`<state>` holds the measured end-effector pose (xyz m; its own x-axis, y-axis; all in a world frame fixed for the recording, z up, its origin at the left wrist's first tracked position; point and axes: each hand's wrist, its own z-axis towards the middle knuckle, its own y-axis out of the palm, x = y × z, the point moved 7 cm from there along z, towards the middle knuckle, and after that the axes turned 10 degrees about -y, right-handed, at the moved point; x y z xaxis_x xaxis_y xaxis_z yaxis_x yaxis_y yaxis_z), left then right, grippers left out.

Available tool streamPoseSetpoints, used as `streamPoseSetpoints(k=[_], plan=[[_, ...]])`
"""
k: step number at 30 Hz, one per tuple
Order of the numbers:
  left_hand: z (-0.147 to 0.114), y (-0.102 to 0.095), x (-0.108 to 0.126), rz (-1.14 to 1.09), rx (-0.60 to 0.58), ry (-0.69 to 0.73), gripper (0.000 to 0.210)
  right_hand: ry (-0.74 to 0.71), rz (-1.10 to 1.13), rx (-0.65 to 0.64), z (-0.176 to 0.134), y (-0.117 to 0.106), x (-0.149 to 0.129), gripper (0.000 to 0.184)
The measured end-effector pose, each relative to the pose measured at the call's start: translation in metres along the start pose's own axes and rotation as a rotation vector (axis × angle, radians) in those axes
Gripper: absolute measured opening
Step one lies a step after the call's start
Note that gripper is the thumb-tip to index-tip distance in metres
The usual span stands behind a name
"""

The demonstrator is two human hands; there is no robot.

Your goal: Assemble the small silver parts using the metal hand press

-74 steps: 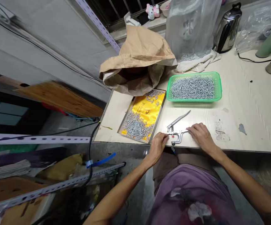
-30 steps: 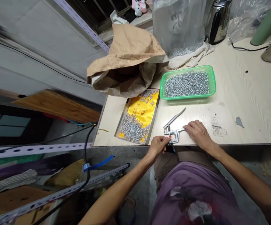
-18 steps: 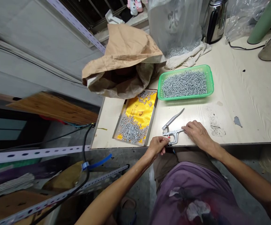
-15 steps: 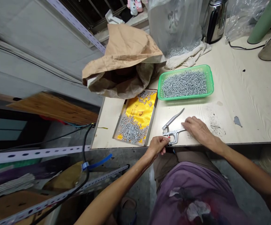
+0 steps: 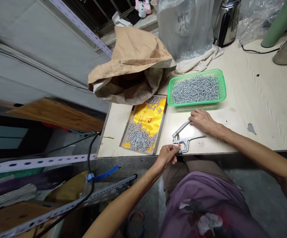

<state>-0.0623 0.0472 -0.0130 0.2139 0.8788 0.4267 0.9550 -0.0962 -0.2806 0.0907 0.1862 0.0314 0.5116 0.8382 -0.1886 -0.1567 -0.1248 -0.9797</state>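
Note:
A pair of grey hand pliers (image 5: 186, 140) with a coil spring near the pivot lies at the table's front edge, its two handles spread apart. My right hand (image 5: 203, 121) has its fingers curled at the tip of the upper handle. At the jaw end, by a small red part, my left hand (image 5: 167, 154) pinches thumb and finger together; what lies between them is too small to make out. Left of the pliers is a shallow tray (image 5: 159, 138) with a yellow lining and many small silvery metal pieces, like short springs. A green basket (image 5: 198, 104) full of similar pieces stands beyond.
An open brown paper bag (image 5: 138, 46) lies behind the tray. Further back are a clear plastic bag (image 5: 185, 26), a white cloth (image 5: 200, 61) and a metal kettle (image 5: 229, 23). A black cable (image 5: 92, 165) hangs beside the table's left edge.
My right hand has moved up and slightly left, from the lower handle's end to the upper handle's tip. The upper handle sits slightly lower. My left hand stays at the jaws.

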Motion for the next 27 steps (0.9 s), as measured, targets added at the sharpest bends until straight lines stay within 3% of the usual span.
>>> streamPoseSetpoints(k=[1, 5, 9, 16, 22, 24, 27], plan=[[0.0, 0.0, 0.0, -0.006, -0.004, 0.003, 0.026, -0.02, 0.026, -0.012, -0.004, -0.001, -0.001, 0.023], [0.002, 0.0, -0.001, -0.023, -0.008, 0.033, 0.028, -0.123, 0.085, -0.041, -0.019, -0.003, -0.007, 0.08], [0.001, 0.0, 0.0, -0.029, -0.003, 0.045, 0.028, -0.133, 0.052, -0.046, -0.029, 0.0, -0.01, 0.099], [0.0, 0.001, 0.002, -0.024, 0.01, 0.047, 0.027, -0.11, 0.013, -0.035, -0.035, -0.004, -0.013, 0.089], [-0.002, -0.005, 0.002, 0.132, 0.061, 0.091, 0.032, -0.075, 0.058, -0.038, -0.036, -0.011, -0.021, 0.049], [-0.011, -0.011, 0.014, 0.3, 0.19, 0.25, 0.03, -0.05, 0.065, -0.038, -0.037, -0.013, -0.024, 0.041], [-0.036, -0.005, 0.045, 0.569, 0.416, 0.655, 0.019, -0.02, 0.07, -0.049, -0.038, -0.013, -0.03, 0.036]])
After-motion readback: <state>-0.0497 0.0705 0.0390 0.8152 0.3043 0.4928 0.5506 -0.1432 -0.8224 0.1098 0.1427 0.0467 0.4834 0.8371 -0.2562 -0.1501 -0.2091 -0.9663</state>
